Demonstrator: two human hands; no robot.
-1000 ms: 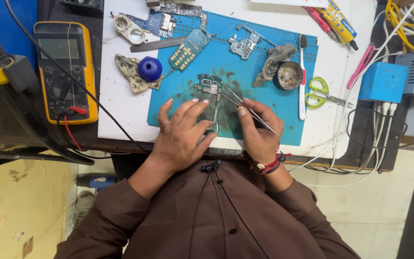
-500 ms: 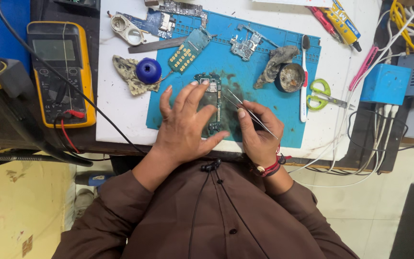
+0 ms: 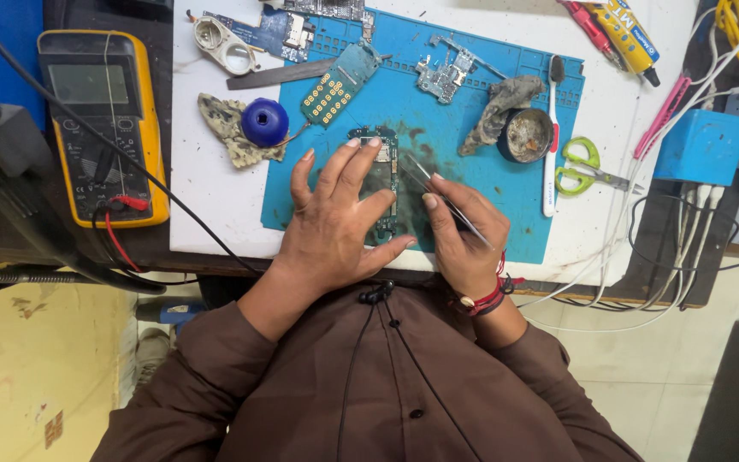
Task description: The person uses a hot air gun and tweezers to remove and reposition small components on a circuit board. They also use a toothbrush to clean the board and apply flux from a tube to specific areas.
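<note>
— Board (image 3: 378, 167): where is it?
— On the blue mat (image 3: 472, 111), mid-table, pinned flat under the left hand (image 3: 335, 218), fingers spread.
— And the right hand (image 3: 464, 235)?
— Closed on tweezers (image 3: 425, 184), tips at the board's edge. Looks like picking at a part; a steady, fine touch seems called for.
— Any packages?
— A yellow glue tube (image 3: 626, 34) top right, a blue box (image 3: 703, 145) right, a yellow meter (image 3: 100, 128) left.

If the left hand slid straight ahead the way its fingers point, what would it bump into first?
Probably the small green keypad board. The left hand lies on the circuit board, fingers pointing up the blue mat. The blue ball sits just left of that line.
</note>
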